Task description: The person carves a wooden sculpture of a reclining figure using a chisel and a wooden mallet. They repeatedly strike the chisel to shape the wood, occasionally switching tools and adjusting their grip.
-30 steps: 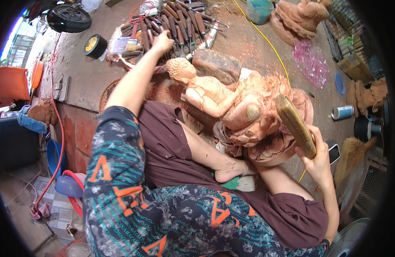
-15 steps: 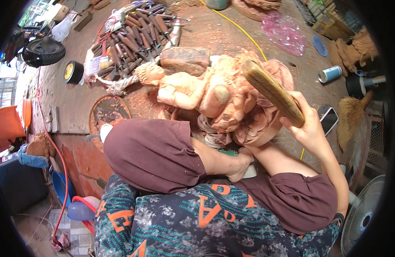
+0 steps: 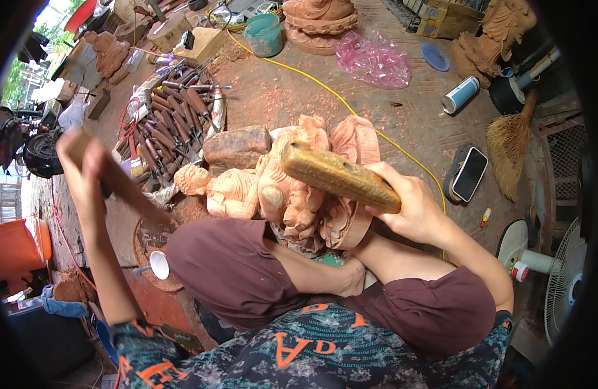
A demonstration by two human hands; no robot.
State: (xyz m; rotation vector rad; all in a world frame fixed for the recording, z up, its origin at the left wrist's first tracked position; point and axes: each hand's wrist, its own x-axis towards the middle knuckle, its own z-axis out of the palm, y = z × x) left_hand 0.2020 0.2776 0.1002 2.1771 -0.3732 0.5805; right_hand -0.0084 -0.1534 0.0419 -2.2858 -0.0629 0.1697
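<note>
My right hand (image 3: 412,204) is closed around one end of a worn yellow-brown wooden bar (image 3: 338,176). The bar hangs over a carved wooden figure (image 3: 231,193), which lies on its side with its curly-haired head to the left. Whether the bar touches the carving I cannot tell. My left hand (image 3: 82,162), raised at the far left and smeared by motion, seems wrapped around a long brown object (image 3: 133,194) that slants down toward my knee. Its kind is too blurred to make out. Behind the figure rests a dark wooden block (image 3: 237,146).
Many wooden-handled carving chisels (image 3: 172,120) are heaped beyond the figure's head. A round basket (image 3: 143,246) with a white cup (image 3: 159,265) stands by my left knee. To the right are a phone (image 3: 470,175), a can (image 3: 460,95), a straw broom (image 3: 510,152) and a fan (image 3: 565,279).
My left arm has come into view at the left with a long brown object. My right hand and the bar show lower and farther left, as the whole view has shifted too.
</note>
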